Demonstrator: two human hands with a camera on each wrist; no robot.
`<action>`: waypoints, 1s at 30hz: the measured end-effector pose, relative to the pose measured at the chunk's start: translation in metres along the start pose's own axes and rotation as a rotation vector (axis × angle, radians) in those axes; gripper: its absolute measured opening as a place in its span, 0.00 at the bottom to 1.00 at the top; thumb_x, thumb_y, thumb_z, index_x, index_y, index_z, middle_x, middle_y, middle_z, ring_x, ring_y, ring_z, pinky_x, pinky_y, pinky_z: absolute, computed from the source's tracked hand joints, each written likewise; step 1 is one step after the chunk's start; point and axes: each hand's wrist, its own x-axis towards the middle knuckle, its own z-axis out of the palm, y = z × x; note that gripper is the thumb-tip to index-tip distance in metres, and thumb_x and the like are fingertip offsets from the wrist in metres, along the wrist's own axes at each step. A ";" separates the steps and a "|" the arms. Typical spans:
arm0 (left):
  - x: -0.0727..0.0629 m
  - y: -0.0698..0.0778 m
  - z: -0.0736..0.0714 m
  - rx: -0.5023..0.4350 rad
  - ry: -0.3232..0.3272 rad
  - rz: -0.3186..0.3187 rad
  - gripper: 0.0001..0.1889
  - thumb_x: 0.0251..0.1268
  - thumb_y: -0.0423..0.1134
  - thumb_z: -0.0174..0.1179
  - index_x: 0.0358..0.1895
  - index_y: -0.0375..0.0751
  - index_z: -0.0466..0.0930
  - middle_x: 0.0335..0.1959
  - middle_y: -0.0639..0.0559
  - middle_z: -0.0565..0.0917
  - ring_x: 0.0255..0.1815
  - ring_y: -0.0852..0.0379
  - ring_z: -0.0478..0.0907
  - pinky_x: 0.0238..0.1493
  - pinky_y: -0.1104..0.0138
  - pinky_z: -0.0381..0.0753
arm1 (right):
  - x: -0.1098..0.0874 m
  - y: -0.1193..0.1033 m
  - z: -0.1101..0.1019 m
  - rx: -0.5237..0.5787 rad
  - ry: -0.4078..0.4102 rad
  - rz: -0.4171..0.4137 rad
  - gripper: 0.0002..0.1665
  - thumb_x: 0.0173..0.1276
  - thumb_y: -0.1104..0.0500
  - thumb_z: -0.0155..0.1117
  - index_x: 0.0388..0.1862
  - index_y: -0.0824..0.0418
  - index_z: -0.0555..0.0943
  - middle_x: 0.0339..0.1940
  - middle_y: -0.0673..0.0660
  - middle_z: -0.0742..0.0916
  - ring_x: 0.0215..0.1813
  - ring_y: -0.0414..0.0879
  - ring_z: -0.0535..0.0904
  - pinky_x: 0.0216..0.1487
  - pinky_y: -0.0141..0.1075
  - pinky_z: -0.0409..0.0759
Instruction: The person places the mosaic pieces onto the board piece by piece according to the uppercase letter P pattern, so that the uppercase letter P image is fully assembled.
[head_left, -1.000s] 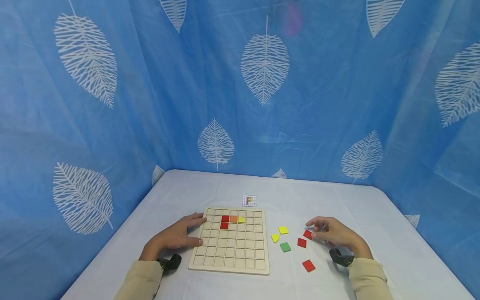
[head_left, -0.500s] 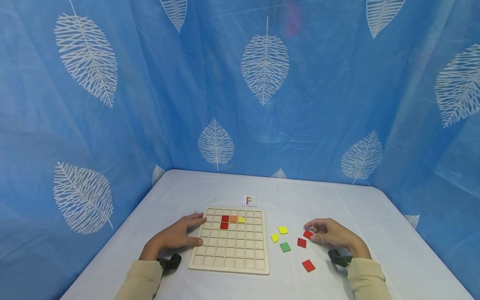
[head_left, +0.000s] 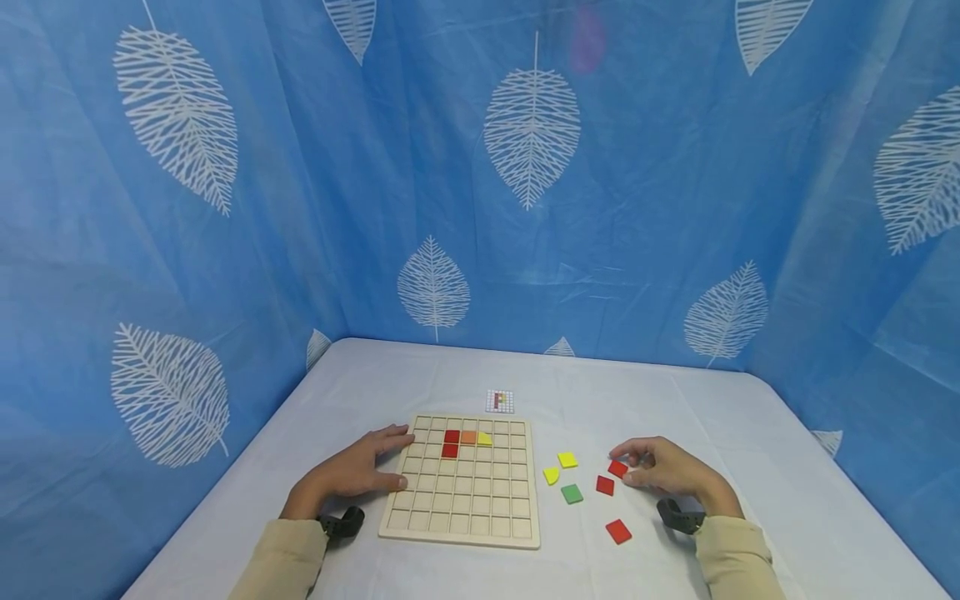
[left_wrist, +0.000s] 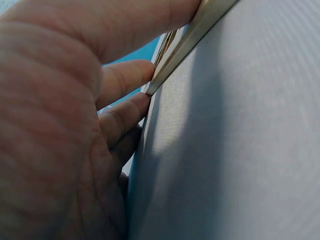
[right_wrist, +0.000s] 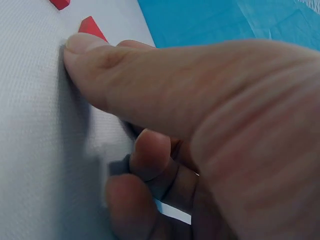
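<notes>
My left hand (head_left: 358,467) rests at the left edge of a wooden grid board (head_left: 472,521), fingers stretched out, thumb on the rim. The left wrist view shows its fingertips against the board's edge (left_wrist: 182,47). Two red tiles, an orange one (head_left: 468,437) and a yellow rounded one (head_left: 484,439) sit in the board's upper cells. Right of the board, my right hand (head_left: 671,467) pinches a red square tile (head_left: 617,468) lying on the cloth, index finger at its far side and thumb at its near side. In the right wrist view the thumb partly hides this tile (right_wrist: 91,28).
Close by lie another red tile (head_left: 605,485), a green tile (head_left: 572,493), a yellow square (head_left: 567,459) and a yellow quarter-round (head_left: 552,475). Nearer the front is a third loose red tile (head_left: 618,532). A small pattern card (head_left: 500,402) lies behind the board. Blue leaf-printed curtains surround the table.
My right hand has shifted slightly left, its index finger and thumb settling around the red tile. The left hand and the board stay put.
</notes>
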 end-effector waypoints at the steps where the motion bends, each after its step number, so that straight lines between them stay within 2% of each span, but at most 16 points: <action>1: 0.000 0.000 0.000 -0.002 -0.001 -0.001 0.44 0.55 0.58 0.71 0.75 0.47 0.67 0.81 0.45 0.59 0.82 0.35 0.49 0.74 0.33 0.53 | 0.000 0.000 0.000 -0.003 0.006 0.005 0.23 0.61 0.61 0.75 0.56 0.59 0.84 0.39 0.56 0.78 0.27 0.45 0.69 0.23 0.32 0.70; 15: 0.002 -0.002 0.001 0.001 0.004 0.000 0.44 0.55 0.59 0.71 0.75 0.48 0.67 0.81 0.45 0.59 0.82 0.35 0.48 0.74 0.33 0.53 | 0.002 0.000 0.001 -0.029 0.025 0.016 0.22 0.60 0.63 0.75 0.54 0.58 0.85 0.38 0.56 0.78 0.29 0.46 0.70 0.23 0.32 0.70; 30: 0.002 -0.001 0.002 0.024 0.009 -0.020 0.44 0.55 0.59 0.71 0.75 0.51 0.68 0.81 0.47 0.59 0.82 0.36 0.49 0.74 0.33 0.54 | 0.004 0.002 0.001 -0.069 0.048 -0.017 0.21 0.57 0.62 0.77 0.50 0.57 0.85 0.42 0.55 0.82 0.34 0.46 0.70 0.30 0.33 0.70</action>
